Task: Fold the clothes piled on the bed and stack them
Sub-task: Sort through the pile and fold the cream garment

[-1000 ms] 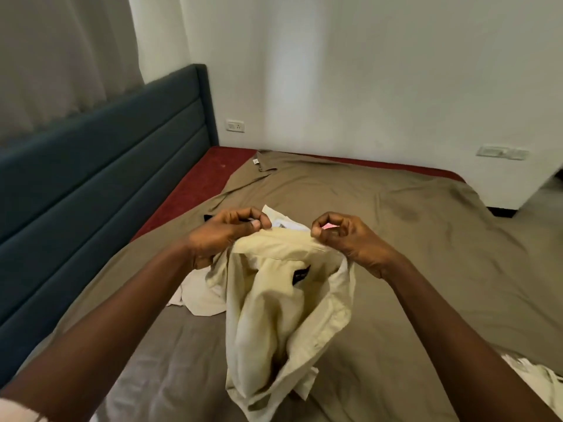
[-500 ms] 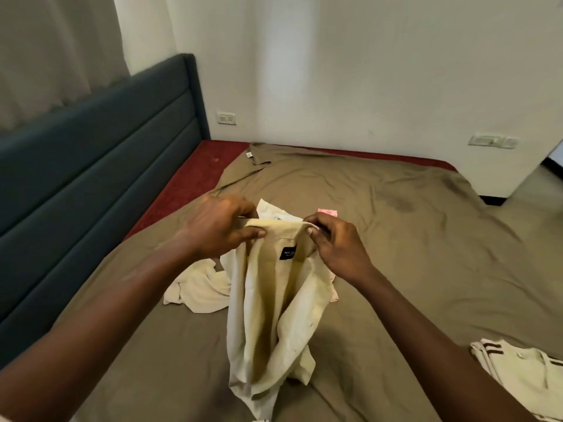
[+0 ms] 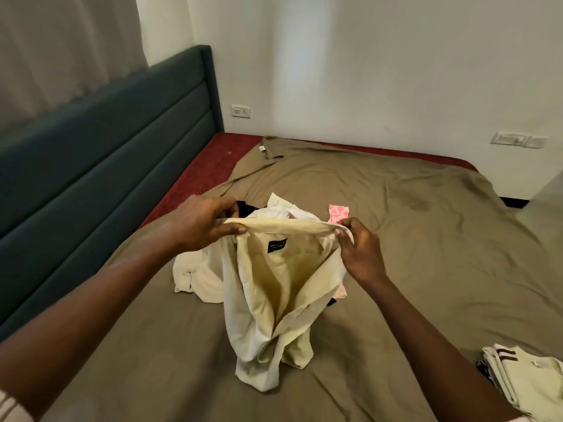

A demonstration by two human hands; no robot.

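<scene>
Fingers (image 3: 234, 229) of the left hand (image 3: 199, 223) pinch one end of the collar of a cream shirt (image 3: 274, 287). The right hand (image 3: 361, 254) pinches the other end, and the collar is stretched taut between them. The shirt hangs open above the bed (image 3: 411, 239), with its hem bunched on the sheet.

Behind it is the unfolded pile (image 3: 195, 269): white and cream garments, a black piece and a pink patterned cloth (image 3: 338, 213). The folded stack (image 3: 524, 382) sits at the lower right edge of the view, well apart from the pile.

Judgement: the task is partway done. Some items are stacked, this shirt is not yet laid flat, and several garments are left.
</scene>
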